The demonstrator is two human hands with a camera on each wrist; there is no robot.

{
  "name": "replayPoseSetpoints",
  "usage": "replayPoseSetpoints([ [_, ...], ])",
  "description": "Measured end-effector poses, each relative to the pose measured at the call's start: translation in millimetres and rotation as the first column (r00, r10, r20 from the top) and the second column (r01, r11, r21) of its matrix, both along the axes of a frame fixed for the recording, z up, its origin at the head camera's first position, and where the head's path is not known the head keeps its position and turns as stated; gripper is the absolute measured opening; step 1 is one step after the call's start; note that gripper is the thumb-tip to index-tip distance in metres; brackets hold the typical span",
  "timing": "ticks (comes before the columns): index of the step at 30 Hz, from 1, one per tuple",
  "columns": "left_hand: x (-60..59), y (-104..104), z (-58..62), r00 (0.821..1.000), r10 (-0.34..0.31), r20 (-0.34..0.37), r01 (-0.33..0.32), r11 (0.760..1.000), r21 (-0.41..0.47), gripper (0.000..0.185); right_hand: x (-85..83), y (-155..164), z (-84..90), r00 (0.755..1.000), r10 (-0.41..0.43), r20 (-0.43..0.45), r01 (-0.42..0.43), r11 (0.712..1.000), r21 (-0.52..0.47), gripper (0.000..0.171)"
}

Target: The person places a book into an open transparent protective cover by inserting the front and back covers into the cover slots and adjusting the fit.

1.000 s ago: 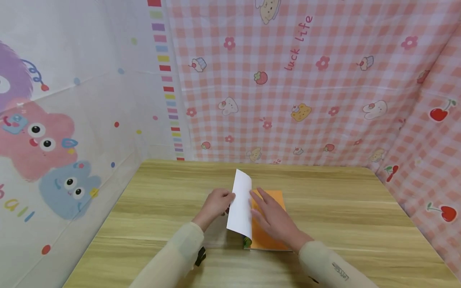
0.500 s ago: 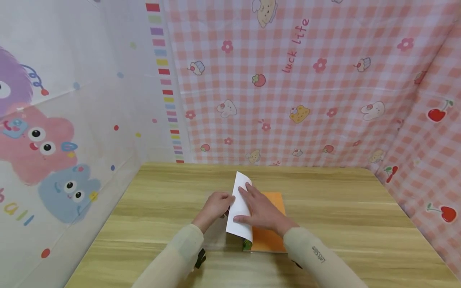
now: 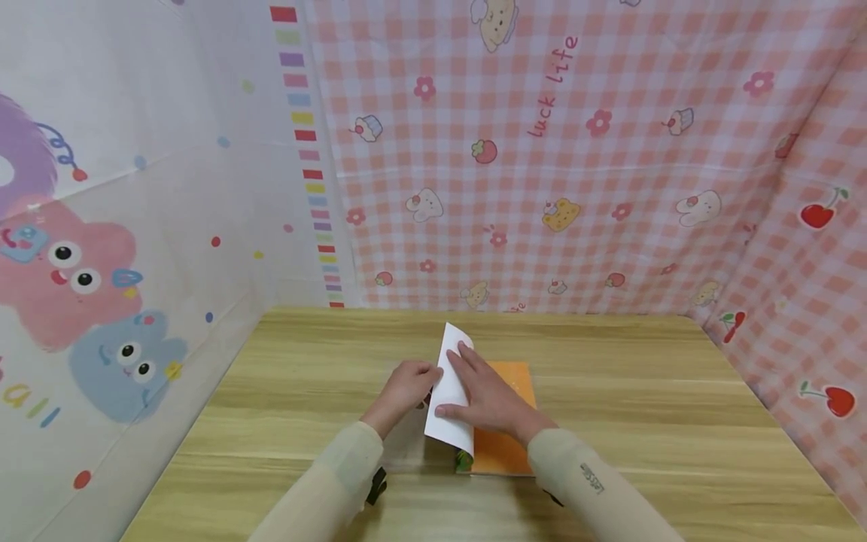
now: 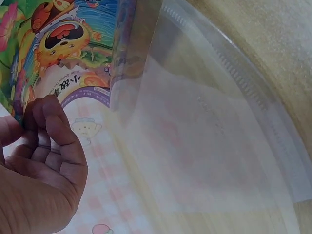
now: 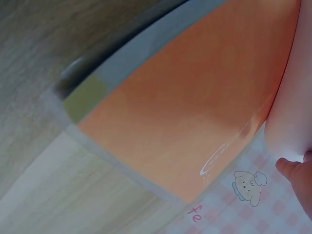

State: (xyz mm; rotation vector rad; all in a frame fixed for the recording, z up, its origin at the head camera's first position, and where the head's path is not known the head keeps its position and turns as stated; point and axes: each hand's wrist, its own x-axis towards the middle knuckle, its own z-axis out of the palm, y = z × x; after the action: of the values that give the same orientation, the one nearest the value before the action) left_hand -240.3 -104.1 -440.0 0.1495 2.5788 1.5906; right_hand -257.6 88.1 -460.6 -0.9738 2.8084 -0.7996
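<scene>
A book stands partly open on the table, with its orange page (image 3: 501,452) facing up. The white inside of its front cover (image 3: 447,430) is raised and slants to the left. My left hand (image 3: 404,393) pinches the cover's outer edge between thumb and fingers. In the left wrist view, the cover's bright outer face (image 4: 63,46) shows a cartoon animal, and a clear plastic sleeve (image 4: 195,122) extends away from it. My right hand (image 3: 486,395) lies with spread, straight fingers against the white inside. In the right wrist view, a see-through margin borders the orange page (image 5: 180,112).
The wooden table (image 3: 630,406) extends around the book on both sides. A pink checked cloth (image 3: 528,173) hangs behind it, and a white cartoon cloth (image 3: 196,226) hangs at the left. A small dark object (image 3: 377,485) shows under the left sleeve.
My right hand has moved left from beside the raised cover onto its white inside, its fingers now touching it. My left hand keeps its pinch at the edge, nearly unmoved.
</scene>
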Motion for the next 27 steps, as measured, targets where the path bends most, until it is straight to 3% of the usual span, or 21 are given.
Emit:
replayPoseSetpoints([
  [13, -2.0, 0, -5.3, 1.000, -0.007, -0.014, 0.006, 1.000, -0.024, 0.030, -2.0, -3, -0.9, 1.000, -0.021, 0.007, 0.021, 0.999, 0.033, 0.102],
  [21, -2.5, -1, -6.7, 0.999, -0.043, -0.033, 0.042, 0.999, -0.030, 0.032, -5.3, -7, -3.1, 1.000, -0.017, -0.001, 0.017, 0.999, 0.042, 0.101],
  [24, -1.2, -4, -10.3, 0.998, 0.001, -0.061, -0.006, 0.997, -0.077, 0.032, -5.9, -7, -2.9, 1.000, -0.013, -0.007, 0.014, 0.998, 0.058, 0.101],
  [27, 2.0, -10, -13.0, 0.989, 0.069, -0.129, -0.095, 0.974, -0.206, 0.026, -5.6, -8, -2.2, 1.000, -0.012, -0.010, 0.013, 0.998, 0.065, 0.102],
])
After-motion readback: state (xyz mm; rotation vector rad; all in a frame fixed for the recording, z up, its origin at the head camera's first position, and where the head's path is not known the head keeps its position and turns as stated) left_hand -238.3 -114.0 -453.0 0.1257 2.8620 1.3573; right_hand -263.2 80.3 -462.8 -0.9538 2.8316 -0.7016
